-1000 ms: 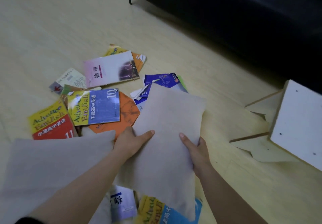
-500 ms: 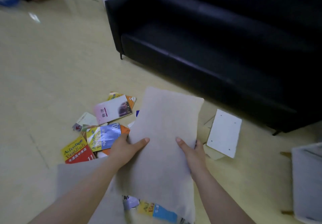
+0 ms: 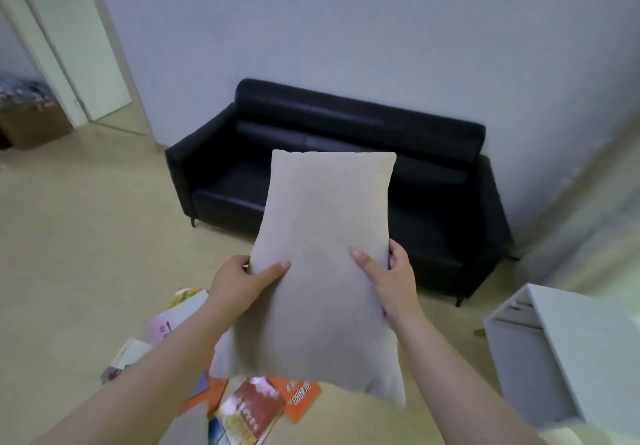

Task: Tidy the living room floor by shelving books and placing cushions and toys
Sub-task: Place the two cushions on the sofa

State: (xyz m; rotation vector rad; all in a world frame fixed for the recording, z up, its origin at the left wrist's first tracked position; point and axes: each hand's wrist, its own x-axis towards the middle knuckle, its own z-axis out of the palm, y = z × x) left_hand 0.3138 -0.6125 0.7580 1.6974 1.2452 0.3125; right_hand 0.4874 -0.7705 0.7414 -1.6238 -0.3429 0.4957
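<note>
I hold a beige cushion [image 3: 322, 271] upright in front of me, lifted off the floor. My left hand [image 3: 242, 280] grips its left edge, thumb on the front. My right hand [image 3: 391, 280] grips its right edge the same way. Behind the cushion stands a black leather sofa [image 3: 433, 167] against the wall, its seat bare. Several books [image 3: 249, 406] lie scattered on the floor below the cushion, partly hidden by it and by my left arm.
A white shelf unit [image 3: 571, 351] stands at the lower right. A doorway with a white door [image 3: 76, 49] and a brown box [image 3: 34, 126] are at the far left. Pale floor [image 3: 86, 236] stretches between me and the sofa.
Both hands have raised the cushion from the pile of books to chest height. My view has tilted up from the floor to the sofa and wall.
</note>
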